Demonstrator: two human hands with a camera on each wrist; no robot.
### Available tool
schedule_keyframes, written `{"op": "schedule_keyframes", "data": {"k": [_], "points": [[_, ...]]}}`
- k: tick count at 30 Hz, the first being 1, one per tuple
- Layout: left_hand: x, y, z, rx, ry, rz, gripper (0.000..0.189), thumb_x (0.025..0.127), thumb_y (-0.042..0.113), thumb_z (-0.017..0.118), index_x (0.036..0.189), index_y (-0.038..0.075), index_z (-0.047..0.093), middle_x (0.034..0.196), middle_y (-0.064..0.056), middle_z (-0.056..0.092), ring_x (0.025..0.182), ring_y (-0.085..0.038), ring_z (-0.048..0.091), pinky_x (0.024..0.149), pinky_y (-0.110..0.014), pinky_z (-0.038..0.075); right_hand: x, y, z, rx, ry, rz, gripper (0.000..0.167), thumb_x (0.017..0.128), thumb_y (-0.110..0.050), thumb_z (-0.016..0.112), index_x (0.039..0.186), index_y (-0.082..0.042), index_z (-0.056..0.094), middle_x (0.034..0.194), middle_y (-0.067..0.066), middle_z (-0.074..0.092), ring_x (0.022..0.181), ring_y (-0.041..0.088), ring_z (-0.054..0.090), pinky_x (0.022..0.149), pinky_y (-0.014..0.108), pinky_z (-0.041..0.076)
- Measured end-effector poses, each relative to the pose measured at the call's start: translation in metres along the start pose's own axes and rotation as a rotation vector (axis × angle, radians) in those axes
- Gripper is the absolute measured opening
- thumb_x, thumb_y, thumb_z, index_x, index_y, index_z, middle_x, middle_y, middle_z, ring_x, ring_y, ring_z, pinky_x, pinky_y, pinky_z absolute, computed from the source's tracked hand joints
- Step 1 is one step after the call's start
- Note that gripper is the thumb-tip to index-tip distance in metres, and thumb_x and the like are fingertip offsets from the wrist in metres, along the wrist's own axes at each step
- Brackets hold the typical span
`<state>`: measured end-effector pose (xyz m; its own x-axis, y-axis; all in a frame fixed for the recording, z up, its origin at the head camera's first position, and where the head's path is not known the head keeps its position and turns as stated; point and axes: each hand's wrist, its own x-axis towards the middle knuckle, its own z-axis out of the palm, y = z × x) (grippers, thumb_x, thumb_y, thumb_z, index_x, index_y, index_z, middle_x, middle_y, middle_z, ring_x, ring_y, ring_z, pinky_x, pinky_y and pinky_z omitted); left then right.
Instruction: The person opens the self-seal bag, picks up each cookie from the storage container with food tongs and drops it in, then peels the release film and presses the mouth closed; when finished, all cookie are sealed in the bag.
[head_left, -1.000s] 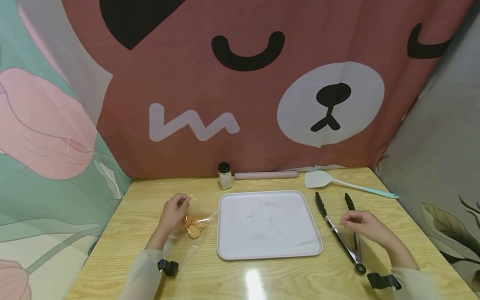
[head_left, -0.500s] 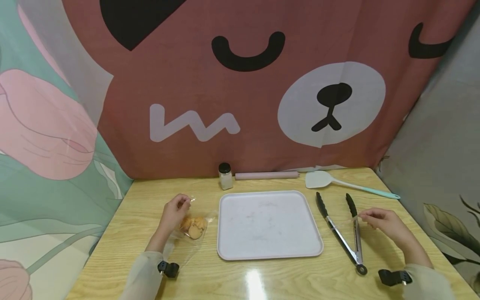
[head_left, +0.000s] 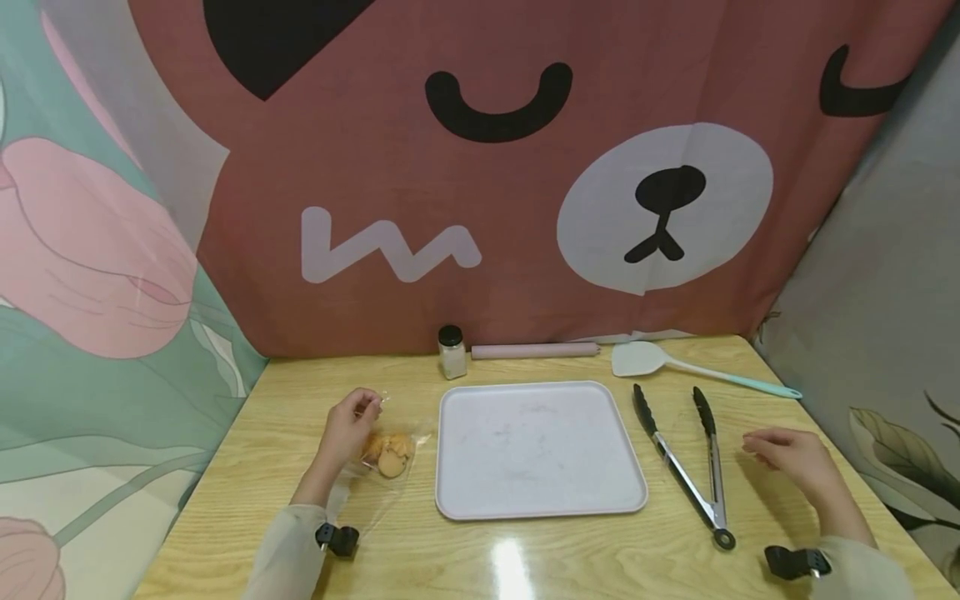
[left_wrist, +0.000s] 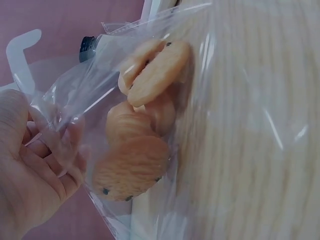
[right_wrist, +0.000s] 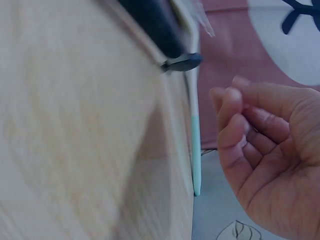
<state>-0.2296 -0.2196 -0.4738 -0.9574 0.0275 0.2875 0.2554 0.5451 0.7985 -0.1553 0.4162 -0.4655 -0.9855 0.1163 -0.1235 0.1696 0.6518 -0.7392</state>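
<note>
My left hand (head_left: pixel 349 423) pinches the upper edge of a clear plastic bag (left_wrist: pixel 240 100) on the table's left side. Several round, golden biscuits (head_left: pixel 392 458) lie inside the bag; dark specks show on them in the left wrist view. My right hand (head_left: pixel 795 461) hovers above the table at the right with loosely curled fingers. Nothing shows between those fingers in the right wrist view (right_wrist: pixel 270 145). Nearest to it are the black-tipped metal tongs (head_left: pixel 708 500), spread apart on the table. A pale tray (head_left: pixel 540 510) lies between the hands.
Along the back stand a small black-lidded jar (head_left: pixel 452 354), a pinkish rolling pin (head_left: pixel 536 351) and a white spatula (head_left: pixel 637 359) with a mint handle. A bear-print curtain (head_left: pixel 517 192) hangs behind the wooden table (head_left: pixel 555 558).
My right hand has moved right, away from the tongs. A clear strip trailed from its fingers half a second ago and no longer shows. The left hand keeps its pinch on the bag.
</note>
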Motion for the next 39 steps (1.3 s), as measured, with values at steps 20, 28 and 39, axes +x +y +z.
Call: {"op": "schedule_keyframes", "data": {"k": [20,28,39], "points": [[-0.010,0.026,-0.014,-0.032,0.070,0.155,0.009,0.096,0.009,0.056,0.094,0.002,0.062,0.084,-0.007,0.067,0.071,-0.015,0.060,0.059,-0.022,0.048,-0.007,-0.084,0.064,0.448,-0.066,-0.348,0.022,0.094,-0.009,0.059,0.111,0.005,0.063,0.091,-0.011,0.067,0.079,0.007,0.061,0.071,0.021,0.051],[-0.010,0.057,-0.013,-0.058,0.162,0.228,0.007,0.094,0.005,0.057,0.093,0.000,0.062,0.082,-0.008,0.068,0.068,-0.011,0.060,0.059,-0.020,0.049,-0.004,-0.134,0.119,0.408,-0.276,-0.421,0.032,0.090,-0.011,0.065,0.110,0.014,0.059,0.097,-0.001,0.068,0.085,0.006,0.062,0.073,0.023,0.053],[-0.010,0.127,0.006,-0.282,0.204,0.267,0.004,0.091,-0.007,0.055,0.091,-0.009,0.059,0.080,-0.020,0.065,0.068,-0.014,0.059,0.059,-0.016,0.046,-0.003,-0.192,0.190,0.367,-0.323,-0.615,0.025,0.086,-0.010,0.069,0.107,0.002,0.065,0.098,0.021,0.063,0.081,0.009,0.057,0.071,0.025,0.050]]}}
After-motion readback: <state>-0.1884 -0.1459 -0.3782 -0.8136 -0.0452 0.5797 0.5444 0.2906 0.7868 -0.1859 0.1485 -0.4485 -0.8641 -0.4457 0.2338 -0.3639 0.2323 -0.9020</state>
